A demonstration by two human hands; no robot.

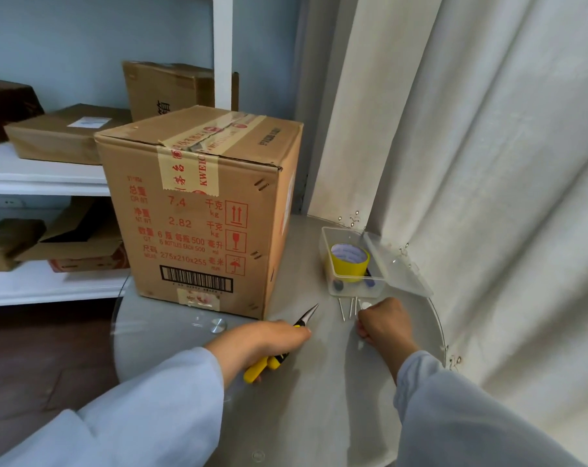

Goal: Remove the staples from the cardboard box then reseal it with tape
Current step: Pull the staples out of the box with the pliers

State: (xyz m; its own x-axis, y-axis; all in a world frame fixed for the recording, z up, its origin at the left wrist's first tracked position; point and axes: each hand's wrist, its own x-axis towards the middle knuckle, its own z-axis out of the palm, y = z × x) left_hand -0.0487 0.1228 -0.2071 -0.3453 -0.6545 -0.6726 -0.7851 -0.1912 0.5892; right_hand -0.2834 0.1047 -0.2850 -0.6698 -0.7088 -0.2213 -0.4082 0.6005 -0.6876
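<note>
Pale sleeves nearest. Left hand (269,335) gripping yellow-handled pliers (287,342); right hand (382,321) fisted beside pulled staples (348,308), contents hidden. Cardboard box (198,203) standing on tabletop (319,382), staples seemingly remaining along its corner edge: removal apparently unfinished. Next: nose under a crown. Tape roll (350,261) waiting in plastic tub (326,244); curtain (488,163) crowding right.

White shelf (46,178) at left, brown parcels (66,133) on its upper board, flattened cartons (73,244) on the lower one, pale curtain (488,163) hanging along the round glass table's (319,382) right edge, dark wooden floor (43,358) below left
</note>
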